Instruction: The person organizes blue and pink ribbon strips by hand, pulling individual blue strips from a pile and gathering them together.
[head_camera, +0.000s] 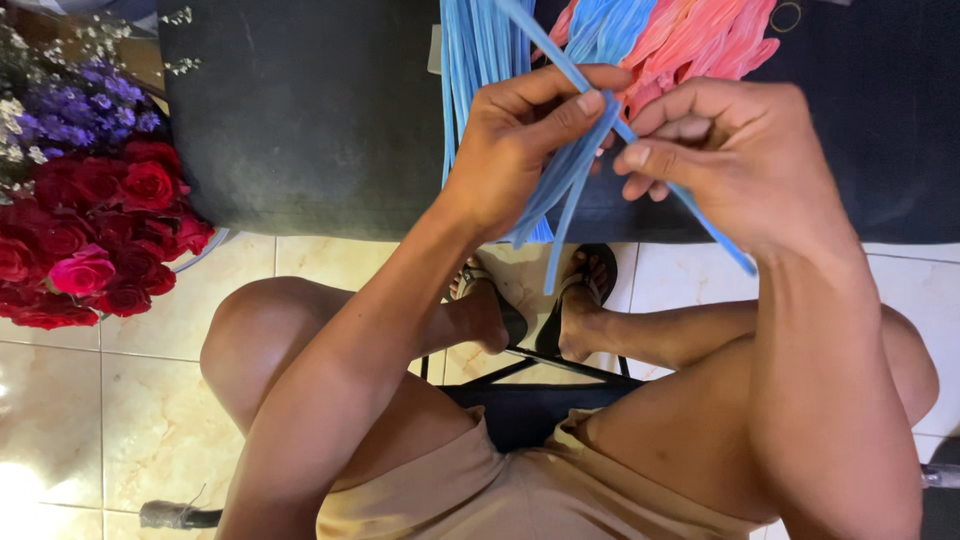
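Dark cushion, both hands – blue strips

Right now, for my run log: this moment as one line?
left hand: grips blue strips | right hand: pinches one blue strip | pink strips: on dark cushion

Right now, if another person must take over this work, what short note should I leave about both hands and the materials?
Left hand: closed on a bundle of blue pipe cleaners, thumb pressing on top.
Right hand: pinching one blue stem that crosses the bundle and sticks out toward the knee.
Materials: more blue stems and pink stems lie on the dark cushion ahead. Red roses with purple flowers stand at the left.
Done: blue stems gathered in hand.
Left: no finished shape visible; pink stems untouched.
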